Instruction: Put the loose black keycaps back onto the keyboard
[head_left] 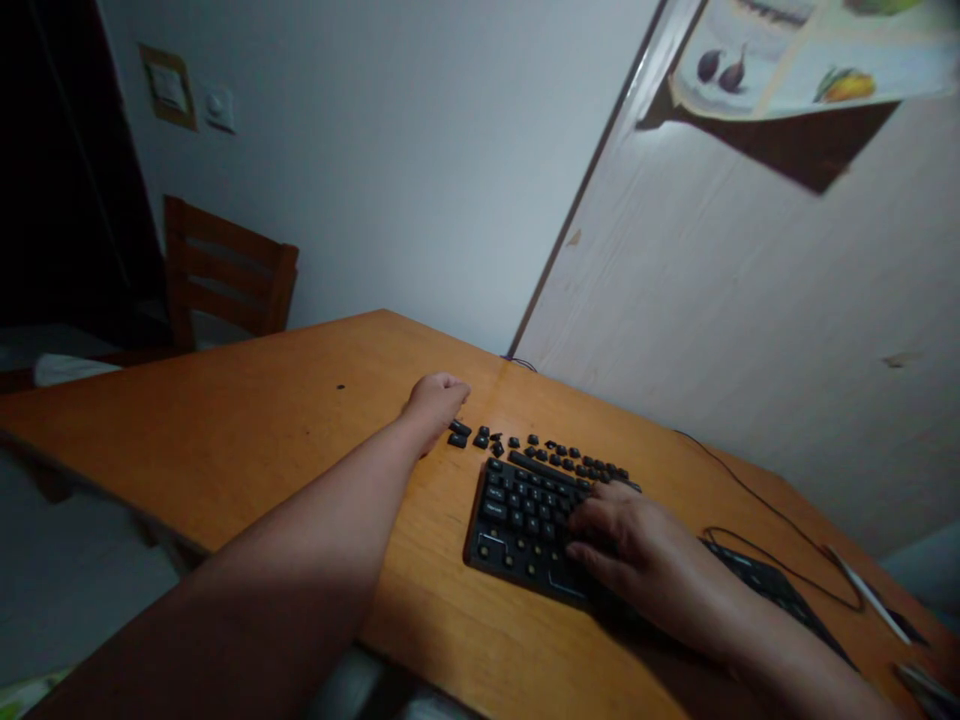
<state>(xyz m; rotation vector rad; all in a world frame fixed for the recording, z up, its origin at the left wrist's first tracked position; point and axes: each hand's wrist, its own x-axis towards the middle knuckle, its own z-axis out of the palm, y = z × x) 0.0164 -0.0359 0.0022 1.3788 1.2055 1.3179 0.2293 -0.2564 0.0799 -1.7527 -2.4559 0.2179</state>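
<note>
Black keyboard under right hand; left hand near loose keycaps; cannot tell if either grip closed.

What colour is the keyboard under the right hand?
The keyboard is black with pale markings, as the head view shows.

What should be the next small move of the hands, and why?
Probably, the left hand should pick up a loose keycap: several lie near that hand on the table, and bare switches show along the near edge of the keyboard.
</note>
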